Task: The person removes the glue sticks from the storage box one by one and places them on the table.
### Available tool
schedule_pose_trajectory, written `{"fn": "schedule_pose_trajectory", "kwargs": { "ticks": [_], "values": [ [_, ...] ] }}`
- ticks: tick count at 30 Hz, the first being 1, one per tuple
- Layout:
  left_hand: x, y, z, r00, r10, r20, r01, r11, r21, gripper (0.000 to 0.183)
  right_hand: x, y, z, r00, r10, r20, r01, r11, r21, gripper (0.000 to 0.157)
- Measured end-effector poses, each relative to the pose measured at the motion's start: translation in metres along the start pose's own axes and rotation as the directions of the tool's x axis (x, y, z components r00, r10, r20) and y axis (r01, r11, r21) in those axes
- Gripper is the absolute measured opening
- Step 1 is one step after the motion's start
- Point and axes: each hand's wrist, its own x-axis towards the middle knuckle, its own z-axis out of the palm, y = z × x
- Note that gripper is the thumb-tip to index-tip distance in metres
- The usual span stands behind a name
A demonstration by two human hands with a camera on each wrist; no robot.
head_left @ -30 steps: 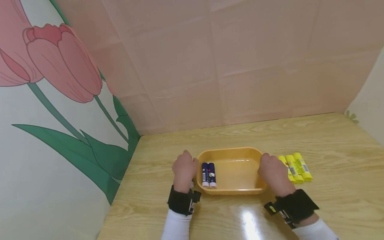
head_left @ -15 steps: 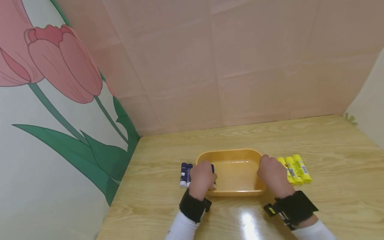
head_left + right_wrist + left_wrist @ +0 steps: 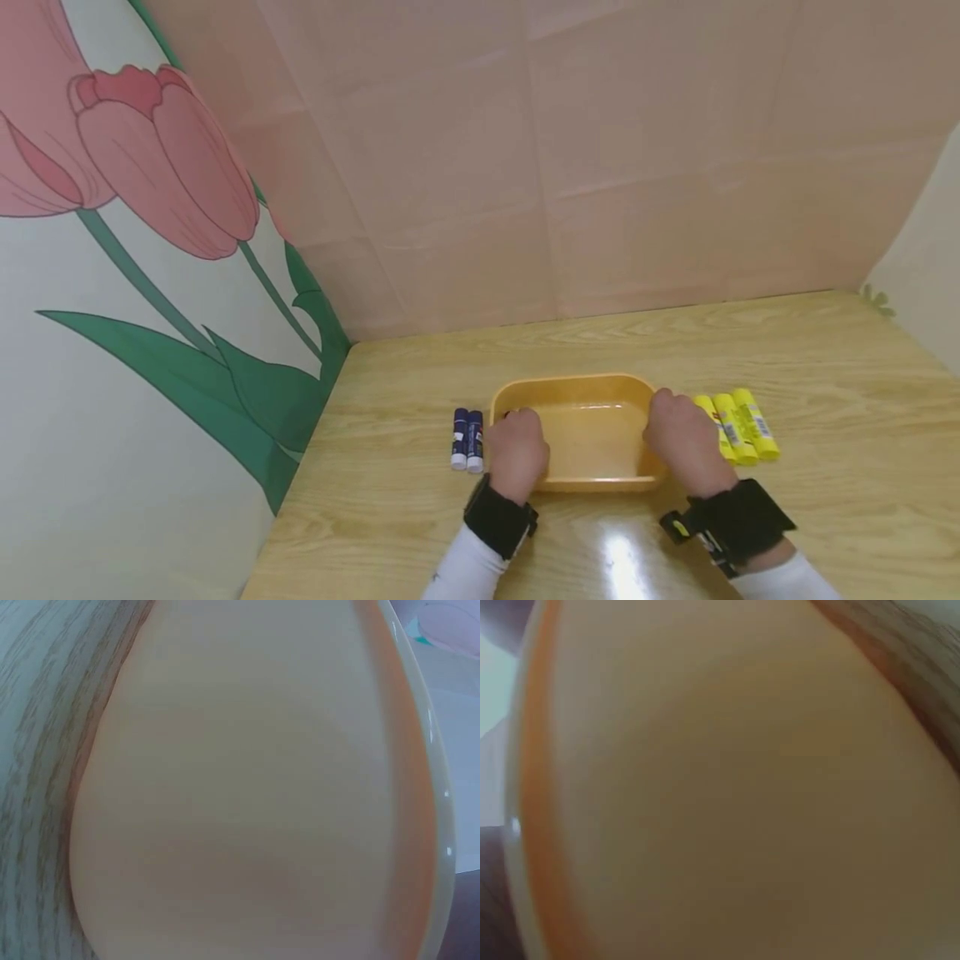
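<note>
An orange-yellow plastic tray [image 3: 600,433] stands on the wooden table. At its right end my right hand [image 3: 682,437] grips the rim with curled fingers. My left hand [image 3: 517,450] is curled over the tray's left end, and its back hides that corner. A dark tip peeks past its knuckles; I cannot tell what the fingers hold. Two navy glue sticks with white ends, one of them the outer glue stick [image 3: 459,438], lie side by side left of the tray. Each wrist view is filled by the tray's outer wall [image 3: 742,787].
Just right of the tray and right hand lies a row of yellow glue sticks [image 3: 753,423], partly behind that hand. A pinkish covered wall [image 3: 600,208] rises behind the wooden table [image 3: 375,500], and a tulip-painted panel [image 3: 172,167] borders it on the left.
My left hand has moved right, from beside the tray to over its left end. Two navy glue sticks in the tray are now covered; two outside are uncovered. The right hand stays put.
</note>
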Motion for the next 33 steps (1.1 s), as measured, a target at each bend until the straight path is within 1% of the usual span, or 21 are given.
{"fn": "schedule_pose_trajectory", "kwargs": {
  "ticks": [3, 6, 10, 13, 17, 20, 23, 29, 33],
  "values": [
    [0.003, 0.002, 0.004, 1.000, -0.013, -0.003, 0.013, 1.000, 0.006, 0.007, -0.001, -0.001, 0.000, 1.000, -0.002, -0.005, 0.002, 1.000, -0.001, 0.009],
    [0.004, 0.003, 0.007, 1.000, -0.014, -0.028, 0.014, 1.000, 0.011, 0.005, -0.001, -0.001, 0.001, 1.000, -0.006, -0.015, 0.006, 1.000, -0.003, 0.009],
    [0.005, 0.004, 0.011, 0.995, -0.006, -0.097, 0.009, 1.000, 0.022, 0.006, -0.001, -0.001, 0.002, 1.000, 0.001, -0.009, -0.001, 1.000, -0.005, 0.009],
    [0.004, 0.005, 0.012, 0.991, -0.005, -0.132, 0.008, 1.000, 0.022, 0.008, 0.000, 0.000, 0.003, 1.000, 0.011, 0.003, -0.011, 1.000, -0.007, 0.010],
    [0.006, 0.005, 0.012, 0.992, 0.003, -0.129, -0.002, 1.000, 0.008, 0.007, 0.000, 0.000, 0.003, 1.000, 0.019, 0.015, -0.019, 1.000, -0.006, 0.010],
    [0.008, 0.006, 0.011, 0.995, 0.006, -0.095, -0.007, 1.000, -0.006, 0.004, 0.000, 0.000, 0.003, 1.000, 0.019, 0.015, -0.019, 1.000, -0.004, 0.009],
    [0.012, 0.007, 0.011, 0.998, -0.008, -0.070, 0.006, 1.000, -0.018, 0.002, 0.000, 0.001, 0.003, 1.000, 0.020, 0.015, -0.020, 1.000, -0.004, 0.009],
    [0.016, 0.008, 0.014, 0.995, -0.032, -0.097, 0.028, 0.999, -0.041, 0.003, 0.002, 0.002, 0.004, 0.999, 0.026, 0.023, -0.026, 1.000, -0.002, 0.010],
    [0.018, 0.009, 0.014, 0.995, -0.038, -0.094, 0.034, 0.999, -0.040, 0.007, 0.002, 0.003, 0.003, 1.000, 0.014, 0.007, -0.014, 1.000, 0.004, 0.010]
  ]
}}
